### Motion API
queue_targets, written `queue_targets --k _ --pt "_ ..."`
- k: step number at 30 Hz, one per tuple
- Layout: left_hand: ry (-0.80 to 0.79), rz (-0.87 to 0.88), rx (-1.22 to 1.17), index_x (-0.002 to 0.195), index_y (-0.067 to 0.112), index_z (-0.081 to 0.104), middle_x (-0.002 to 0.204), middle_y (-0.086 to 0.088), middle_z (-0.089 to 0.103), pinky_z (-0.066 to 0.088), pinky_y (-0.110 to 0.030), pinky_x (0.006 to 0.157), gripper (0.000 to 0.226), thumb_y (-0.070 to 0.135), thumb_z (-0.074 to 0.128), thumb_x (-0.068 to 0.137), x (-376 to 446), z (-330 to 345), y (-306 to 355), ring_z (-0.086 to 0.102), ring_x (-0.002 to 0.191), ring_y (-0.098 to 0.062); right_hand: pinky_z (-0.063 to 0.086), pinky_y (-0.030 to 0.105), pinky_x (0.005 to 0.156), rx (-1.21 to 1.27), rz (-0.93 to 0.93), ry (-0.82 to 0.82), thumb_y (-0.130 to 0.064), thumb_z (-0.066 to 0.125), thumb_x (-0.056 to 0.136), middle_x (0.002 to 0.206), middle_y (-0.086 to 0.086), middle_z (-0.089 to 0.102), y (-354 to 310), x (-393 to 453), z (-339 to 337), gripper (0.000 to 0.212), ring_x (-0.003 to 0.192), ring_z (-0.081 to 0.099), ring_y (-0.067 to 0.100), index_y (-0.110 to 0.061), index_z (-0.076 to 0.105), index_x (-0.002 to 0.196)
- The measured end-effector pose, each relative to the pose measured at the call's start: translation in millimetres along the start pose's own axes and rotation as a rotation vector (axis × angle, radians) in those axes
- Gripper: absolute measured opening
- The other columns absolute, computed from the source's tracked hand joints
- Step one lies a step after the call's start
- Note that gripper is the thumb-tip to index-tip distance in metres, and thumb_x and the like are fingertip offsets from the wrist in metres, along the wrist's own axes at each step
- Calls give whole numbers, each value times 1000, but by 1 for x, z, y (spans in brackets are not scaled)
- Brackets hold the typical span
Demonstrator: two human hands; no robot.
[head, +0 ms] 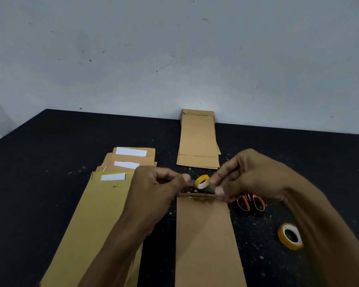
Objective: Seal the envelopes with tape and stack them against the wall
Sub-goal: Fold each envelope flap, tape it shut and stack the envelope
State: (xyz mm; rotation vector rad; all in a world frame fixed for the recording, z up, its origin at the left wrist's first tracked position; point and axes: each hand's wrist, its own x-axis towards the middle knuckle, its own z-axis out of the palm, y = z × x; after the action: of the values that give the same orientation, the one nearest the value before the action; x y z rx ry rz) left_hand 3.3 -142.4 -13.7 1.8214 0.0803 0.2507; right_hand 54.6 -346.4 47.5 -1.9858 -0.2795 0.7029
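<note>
Brown paper nearest the camera belongs to the envelope being sealed (207,241), laid flat on the tabletop (50,141) with its long axis running away from the viewer and its flap end pointing toward the wall (174,48). Just above that flap a strip of clear tape (197,188) is stretched taut: one end is pinched by the curled fingers of the left hand (153,187), the other by the thumb and fingers of the right hand (243,179). The strip is held crosswise, presumably so that it can be lowered squarely across the flap edge. A small tape roll (202,181) is seen between the hands; whether the strip is attached to it cannot be told. Orange-handled scissors (251,203) are partly covered by the right hand, and a second tape roll (289,236) lies nearer the right forearm. To the left, unsealed envelopes (104,204) with white strips are fanned out. Finished envelopes (198,139) are stacked lengthwise, their far end touching the wall.
</note>
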Motion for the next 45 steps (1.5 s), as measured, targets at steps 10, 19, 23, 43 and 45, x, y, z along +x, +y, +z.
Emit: queue_targets --k 10,19,23,43,45 --pt "74 -62 -40 77 15 78 59 -3 70 54 -30 59 14 22 72 88 1 19 -21 60 48 -16 49 27 53 61 -37 118 9 66 86 74 12 72 18 20 2 33 64 65 15 -7 56 114" --pt "83 -90 166 67 20 76 57 4 70 55 -28 57 20 26 75 85 -7 27 -38 62 45 -10 42 25 40 83 45 213 12 61 86 69 17 65 48 28 29 31 50 59 17 -7 56 109" --pt "167 -71 223 71 24 79 53 13 66 56 -29 59 16 36 78 80 -13 31 -37 63 52 -3 49 29 49 53 32 289 1 67 87 64 10 66 61 30 39 23 55 62 16 -14 59 103" --pt "235 -53 415 65 28 73 63 15 65 51 -30 56 18 41 86 69 -19 46 -43 62 63 -9 48 24 61 -243 -116 429 -16 81 80 68 2 68 76 35 55 34 57 57 5 -30 53 92" --pt "229 -64 433 66 28 73 64 14 67 52 -30 58 18 41 85 70 -19 47 -42 63 64 -10 49 26 64 -248 -117 434 -15 81 80 69 2 68 77 35 56 34 61 59 8 -30 53 92"
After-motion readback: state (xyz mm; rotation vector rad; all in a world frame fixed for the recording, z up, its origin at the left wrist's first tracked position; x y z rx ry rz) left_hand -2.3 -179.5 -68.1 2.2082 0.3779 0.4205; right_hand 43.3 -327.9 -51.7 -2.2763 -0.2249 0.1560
